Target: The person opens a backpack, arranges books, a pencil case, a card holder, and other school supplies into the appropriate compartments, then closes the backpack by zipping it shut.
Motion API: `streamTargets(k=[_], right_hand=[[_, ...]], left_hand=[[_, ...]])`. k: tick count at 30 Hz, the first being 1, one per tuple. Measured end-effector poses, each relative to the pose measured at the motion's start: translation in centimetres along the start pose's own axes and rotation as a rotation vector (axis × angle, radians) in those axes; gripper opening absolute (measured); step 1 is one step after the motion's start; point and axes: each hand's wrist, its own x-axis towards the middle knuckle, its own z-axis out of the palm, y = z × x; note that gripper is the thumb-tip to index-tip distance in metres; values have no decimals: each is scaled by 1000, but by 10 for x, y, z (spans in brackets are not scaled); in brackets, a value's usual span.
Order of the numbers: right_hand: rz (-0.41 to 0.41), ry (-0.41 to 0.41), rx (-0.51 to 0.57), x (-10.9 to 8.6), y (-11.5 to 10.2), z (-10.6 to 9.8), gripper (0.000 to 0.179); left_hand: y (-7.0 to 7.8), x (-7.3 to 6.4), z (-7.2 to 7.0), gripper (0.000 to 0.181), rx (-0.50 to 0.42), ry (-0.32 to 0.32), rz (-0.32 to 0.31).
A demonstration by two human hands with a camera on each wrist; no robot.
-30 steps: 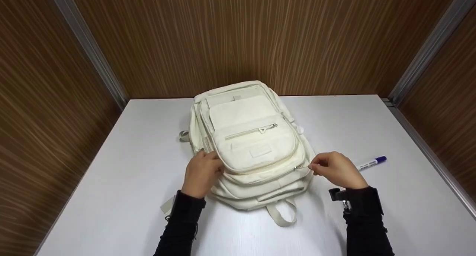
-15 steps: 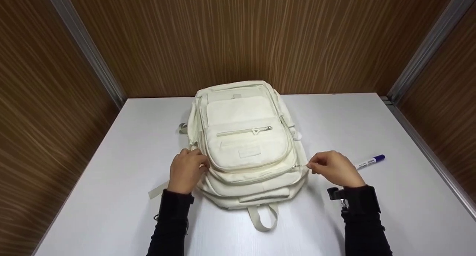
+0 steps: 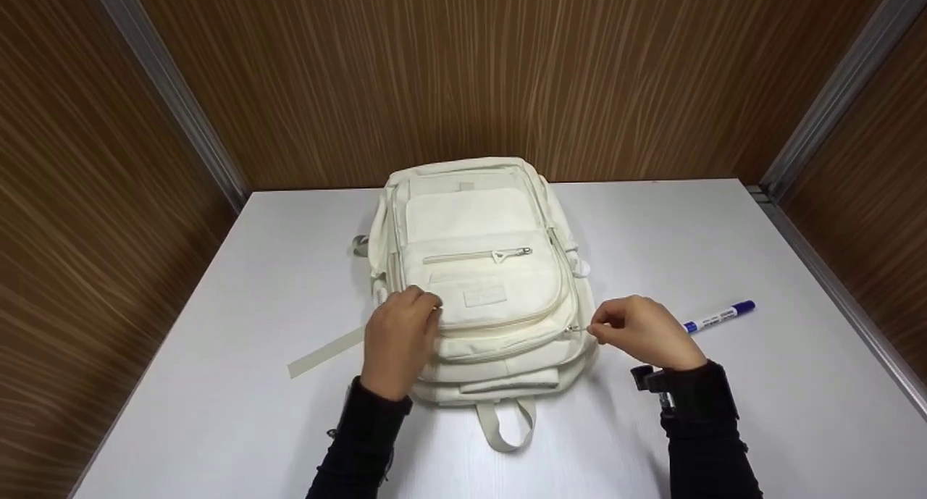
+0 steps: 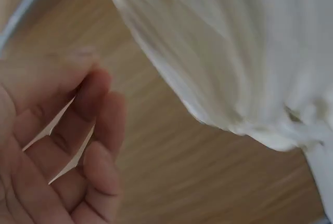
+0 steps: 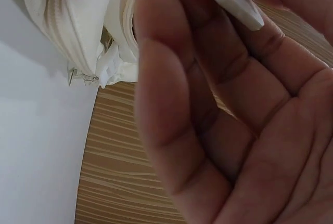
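A cream backpack point(image 3: 478, 216) lies front side up on the white table. My right hand point(image 3: 644, 330) pinches a white zipper pull point(image 5: 237, 5) between thumb and finger, beside the bag's lower right side. The zipper slider point(image 3: 570, 329) sits at the right end of a curved front compartment seam. My left hand point(image 3: 402, 343) hovers over the bag's lower left front in the head view. Its fingers are loosely bent with thumb and index tips together, and the left wrist view shows nothing held and a gap to the backpack fabric point(image 4: 208, 52).
A marker point(image 3: 720, 316) with a blue cap lies right of the bag, partly behind the right hand. One strap end point(image 3: 326, 352) stretches out left, and a strap loop point(image 3: 507, 426) hangs at the near side. Wood-grain panels point(image 3: 463, 79) enclose the table.
The backpack has shifted and turned slightly left. My left hand went left with the bag's edge, let go, then moved right over its front. My right hand keeps pinching the zipper pull.
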Motion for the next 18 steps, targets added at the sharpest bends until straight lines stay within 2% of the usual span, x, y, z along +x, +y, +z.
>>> streamTargets(k=[2,5,7,9,13,18], right_hand=[[-13,-2,-1,0,-2,0,9],[-33,-9,2,0,-5,2,8],[-48,-13,2,-1,-8,3,8],[-62,-19,0,-1,-11,5,8],[-78,-37,6,1,-15,10,9],[-96,-57,18,3,-18,12,9]], left_hand=[[19,-1,7,11,-39,-9,60],[43,-6,20,13,-53,-91,152],[55,-10,31,15,-13,-152,198],[64,-13,41,16,49,-185,237],[73,-17,58,22,200,-167,274],[76,-19,70,26,316,-103,264]])
